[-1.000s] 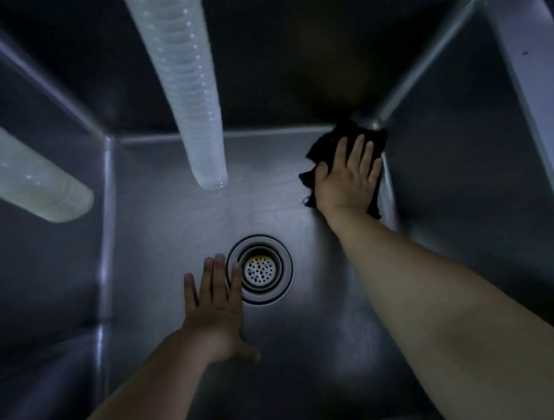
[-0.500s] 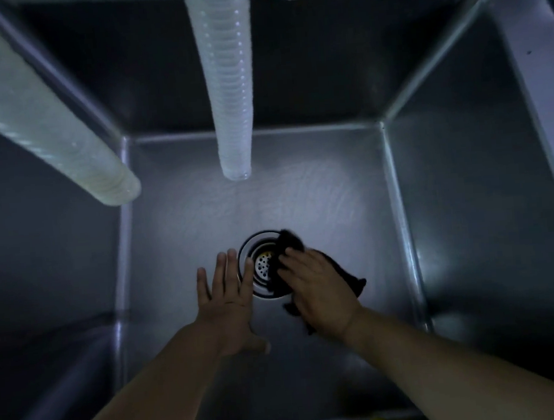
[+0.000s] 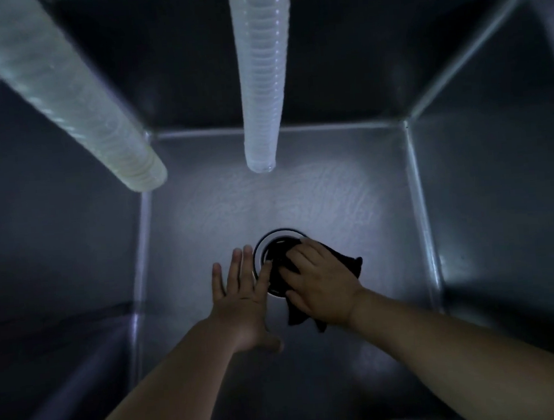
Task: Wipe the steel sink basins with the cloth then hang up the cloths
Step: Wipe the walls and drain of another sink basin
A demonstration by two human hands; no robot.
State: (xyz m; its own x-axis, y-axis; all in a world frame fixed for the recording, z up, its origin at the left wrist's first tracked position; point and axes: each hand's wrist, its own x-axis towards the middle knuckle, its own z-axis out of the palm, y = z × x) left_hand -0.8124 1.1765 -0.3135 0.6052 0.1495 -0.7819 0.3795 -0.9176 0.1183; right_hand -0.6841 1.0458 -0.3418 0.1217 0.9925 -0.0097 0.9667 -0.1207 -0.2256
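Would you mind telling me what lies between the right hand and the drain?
In the head view, the black cloth lies between them: the right hand presses it over the drain.

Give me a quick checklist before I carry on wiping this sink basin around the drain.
1. Cloth under right hand: ok, pressed flat.
2. Cloth reaches drain: ok, covers most of it.
3. Left hand clear of the cloth: not ok, a fingertip meets its edge.
4. Hoses above the basin floor: ok, both ends hang clear.
5. Floor wiped clean: cannot tell, too dim.
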